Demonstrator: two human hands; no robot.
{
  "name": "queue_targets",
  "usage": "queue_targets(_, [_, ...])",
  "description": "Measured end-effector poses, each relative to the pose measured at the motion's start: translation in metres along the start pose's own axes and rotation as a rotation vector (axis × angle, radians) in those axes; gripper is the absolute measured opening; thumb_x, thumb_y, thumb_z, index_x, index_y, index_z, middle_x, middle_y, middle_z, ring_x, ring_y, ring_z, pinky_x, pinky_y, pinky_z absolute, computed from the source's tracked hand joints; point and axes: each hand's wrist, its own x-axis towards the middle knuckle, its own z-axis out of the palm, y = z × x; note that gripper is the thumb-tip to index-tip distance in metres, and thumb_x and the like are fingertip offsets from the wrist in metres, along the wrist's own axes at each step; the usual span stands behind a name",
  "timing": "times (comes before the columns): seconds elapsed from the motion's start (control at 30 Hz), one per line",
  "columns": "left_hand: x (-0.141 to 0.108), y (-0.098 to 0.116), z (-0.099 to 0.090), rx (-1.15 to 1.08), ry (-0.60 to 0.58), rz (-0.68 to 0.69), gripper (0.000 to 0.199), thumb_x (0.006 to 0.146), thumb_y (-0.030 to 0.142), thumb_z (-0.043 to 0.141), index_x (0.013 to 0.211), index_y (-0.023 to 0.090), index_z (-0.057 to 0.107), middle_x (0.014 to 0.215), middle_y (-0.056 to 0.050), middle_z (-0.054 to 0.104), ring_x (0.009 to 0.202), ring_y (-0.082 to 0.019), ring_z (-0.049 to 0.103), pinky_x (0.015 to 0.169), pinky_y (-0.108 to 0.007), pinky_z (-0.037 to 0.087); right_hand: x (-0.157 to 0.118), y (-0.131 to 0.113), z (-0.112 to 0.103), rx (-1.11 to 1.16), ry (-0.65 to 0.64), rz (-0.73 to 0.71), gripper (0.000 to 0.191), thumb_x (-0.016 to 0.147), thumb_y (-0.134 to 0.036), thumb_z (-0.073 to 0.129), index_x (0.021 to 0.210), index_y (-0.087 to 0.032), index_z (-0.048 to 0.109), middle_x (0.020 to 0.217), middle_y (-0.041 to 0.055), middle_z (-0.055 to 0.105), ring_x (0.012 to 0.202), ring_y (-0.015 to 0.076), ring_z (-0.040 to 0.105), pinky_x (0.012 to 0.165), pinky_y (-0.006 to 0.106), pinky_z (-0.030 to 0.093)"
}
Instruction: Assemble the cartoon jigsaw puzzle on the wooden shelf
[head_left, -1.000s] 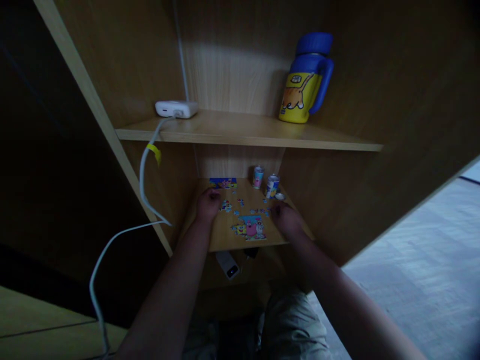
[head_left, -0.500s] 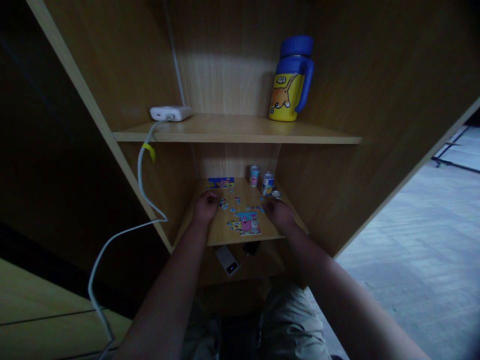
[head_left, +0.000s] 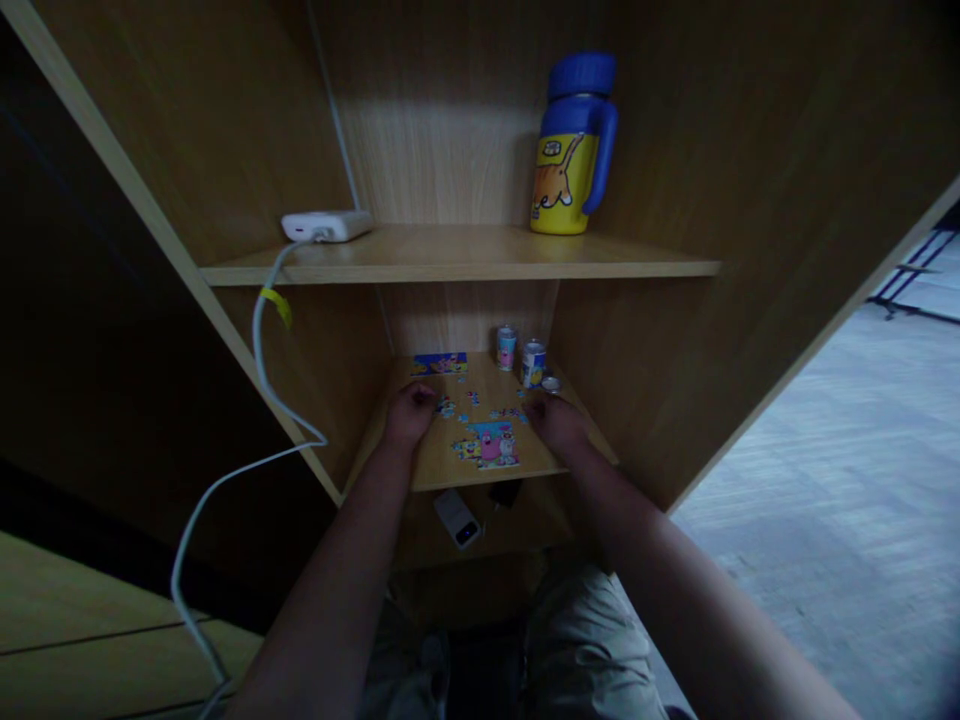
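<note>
The joined jigsaw section (head_left: 491, 446) is lying on the shelf (head_left: 435, 468), seemingly gaining no piece. Beyond its right, the right hand (head_left: 555, 419) is edging closer to loose pieces (head_left: 507, 413); beyond its left, the left hand (head_left: 410, 409) is staying. Whether either is gripping something, I cannot tell.

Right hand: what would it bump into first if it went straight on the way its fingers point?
Probably the loose puzzle pieces just left of the right hand, though depth is hard to judge.

Two hands (head_left: 409, 412), two cans (head_left: 533, 366), one bottle (head_left: 562, 165)
</note>
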Motion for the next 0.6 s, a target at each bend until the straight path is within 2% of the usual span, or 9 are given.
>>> queue_targets(0.23, [0.0015, -0.0016, 0.0001, 0.014, -0.002, 0.021, 0.008, 0.087, 0.019, 0.067, 0.083, 0.023, 0.073, 0.093, -0.005, 0.081, 0.092, -0.025, 0.075, 0.093, -0.039, 0.056, -0.0015, -0.0001, -0.0003, 0.001, 0.018, -0.011, 0.038, 0.116, -0.048, 0.058, 0.127, -0.022, 0.083, 0.128, 0.0109, 0.084, 0.113, 0.0240, 0.078, 0.091, 0.028, 0.051])
queue_targets(0.4, [0.0023, -0.0032, -0.0001, 0.003, -0.003, 0.017, 0.005, 0.084, 0.021, 0.069, 0.083, 0.024, 0.073, 0.091, -0.003, 0.081, 0.091, -0.025, 0.074, 0.092, -0.037, 0.056, -0.0026, -0.0009, 0.0007, 0.003, 0.047, 0.006, 0.043, 0.117, -0.050, 0.054, 0.128, -0.019, 0.081, 0.126, 0.0135, 0.084, 0.108, 0.0251, 0.079, 0.088, 0.030, 0.052])
queue_targets(0.6, [0.0024, -0.0045, 0.0007, 0.009, 0.001, 0.020, 0.006, 0.084, 0.022, 0.067, 0.082, 0.024, 0.073, 0.089, -0.003, 0.080, 0.089, -0.024, 0.074, 0.091, -0.037, 0.057, -0.0020, 0.0001, -0.0002, -0.005, 0.013, -0.003, 0.042, 0.117, -0.046, 0.053, 0.126, -0.019, 0.084, 0.125, 0.0142, 0.084, 0.109, 0.0263, 0.079, 0.090, 0.031, 0.052])
